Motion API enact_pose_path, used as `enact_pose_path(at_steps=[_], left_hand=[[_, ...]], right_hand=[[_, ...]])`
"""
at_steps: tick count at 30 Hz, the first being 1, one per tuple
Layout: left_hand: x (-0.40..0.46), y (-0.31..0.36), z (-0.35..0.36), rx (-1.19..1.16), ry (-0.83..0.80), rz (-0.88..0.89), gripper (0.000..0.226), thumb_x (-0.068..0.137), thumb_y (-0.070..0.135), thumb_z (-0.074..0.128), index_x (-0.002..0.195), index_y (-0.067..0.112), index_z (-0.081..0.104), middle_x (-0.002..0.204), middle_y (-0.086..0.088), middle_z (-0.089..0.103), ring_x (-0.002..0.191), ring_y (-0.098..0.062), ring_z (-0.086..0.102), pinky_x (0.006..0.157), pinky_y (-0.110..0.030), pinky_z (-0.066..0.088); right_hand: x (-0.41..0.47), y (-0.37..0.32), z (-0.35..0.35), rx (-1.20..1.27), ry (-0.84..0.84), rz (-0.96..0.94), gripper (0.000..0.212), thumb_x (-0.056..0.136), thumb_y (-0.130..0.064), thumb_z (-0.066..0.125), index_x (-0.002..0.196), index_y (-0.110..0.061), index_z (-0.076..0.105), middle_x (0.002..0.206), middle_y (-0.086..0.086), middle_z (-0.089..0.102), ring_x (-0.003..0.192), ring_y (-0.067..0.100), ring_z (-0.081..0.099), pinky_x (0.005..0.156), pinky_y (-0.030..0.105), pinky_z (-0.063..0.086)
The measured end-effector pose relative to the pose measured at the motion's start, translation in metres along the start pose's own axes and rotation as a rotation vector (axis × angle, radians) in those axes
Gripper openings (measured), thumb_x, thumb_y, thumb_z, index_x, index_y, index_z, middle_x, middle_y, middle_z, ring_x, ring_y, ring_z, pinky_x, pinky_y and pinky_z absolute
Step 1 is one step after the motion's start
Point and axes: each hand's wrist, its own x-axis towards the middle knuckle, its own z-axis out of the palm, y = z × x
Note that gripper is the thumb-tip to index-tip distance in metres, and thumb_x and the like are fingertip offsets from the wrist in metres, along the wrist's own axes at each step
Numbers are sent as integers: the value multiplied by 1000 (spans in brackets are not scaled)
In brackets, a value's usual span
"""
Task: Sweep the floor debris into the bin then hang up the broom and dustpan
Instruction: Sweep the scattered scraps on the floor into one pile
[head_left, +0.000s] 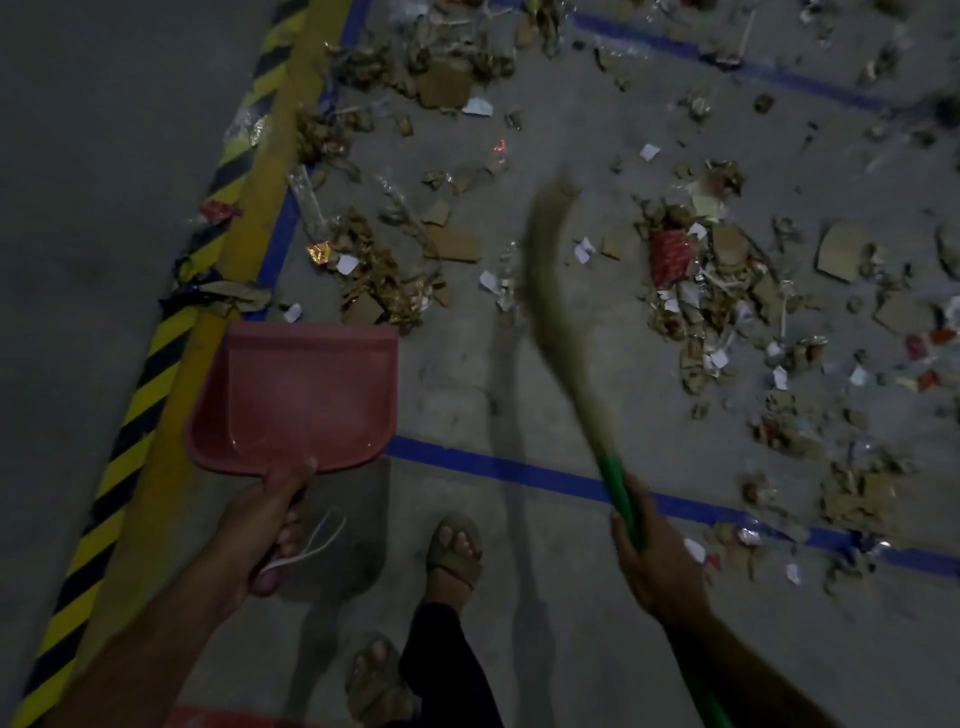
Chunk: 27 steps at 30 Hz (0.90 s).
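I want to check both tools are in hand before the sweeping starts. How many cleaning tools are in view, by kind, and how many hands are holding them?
Dustpan, red: 1, gripped by the left hand
Broom, green handle: 1, gripped by the right hand
Total: 2 tools, 2 hands

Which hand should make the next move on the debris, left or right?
Right. The right hand grips the broom, whose bristles already reach the debris. The left hand only holds the empty dustpan, off to the side.
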Motion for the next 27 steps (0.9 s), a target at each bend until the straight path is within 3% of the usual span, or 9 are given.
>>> enact_pose_path(at_steps=[3,6,8,11,16,20,24,27], left_hand=[[0,-6,-25,65,5,-14,39,98,33,61,67,18,41,49,4,31,35,-7,28,36,-14,24],[1,-23,-51,120,23,-47,38,97,36,62,69,19,42,52,3,31,39,-8,28,39,-15,24],[4,-38,-64,113,50,-67,39,96,34,63,67,18,42,51,2,30,38,-9,27,40,-14,24],[8,-59,-75,72,79,-104,39,97,31,62,66,18,42,49,3,31,35,-8,26,38,-12,23],[1,-77,-79,-22,76,-141,39,100,27,57,66,17,42,48,4,29,32,-6,25,38,-10,21],[-16,-77,-90,-77,94,-135,38,100,26,59,67,19,40,51,3,28,35,-7,25,37,-12,21],[-22,-80,-112,-84,125,-148,37,99,28,60,69,19,39,51,2,28,36,-8,25,35,-14,21],[-23,-85,-131,-114,140,-186,39,99,28,59,68,18,38,49,2,27,32,-8,26,36,-12,22]], right_hand=[[-17,-5,43,-190,-295,-82,62,100,-49,42,153,-50,10,110,-4,62,88,14,62,75,31,52],[-16,8,60,-357,-450,-60,62,99,-52,37,152,-53,5,89,-7,53,73,11,57,66,31,52],[-6,22,54,-358,-429,33,61,100,-46,38,153,-47,9,85,-5,56,69,10,57,63,32,53],[19,45,25,-286,-249,226,57,102,-36,41,155,-31,19,75,1,57,60,15,52,55,31,46],[41,57,-28,-148,63,336,58,101,-36,47,152,-27,22,88,13,67,65,30,64,60,45,56],[17,25,-30,-46,121,235,59,98,-34,55,148,-33,24,105,15,66,77,31,66,71,51,58],[-18,-39,16,7,-24,2,62,96,-25,60,152,-26,34,120,14,66,95,28,65,81,37,49],[-26,-89,70,-88,-275,-116,62,99,-38,53,154,-38,24,130,-1,61,102,14,61,84,32,49]])
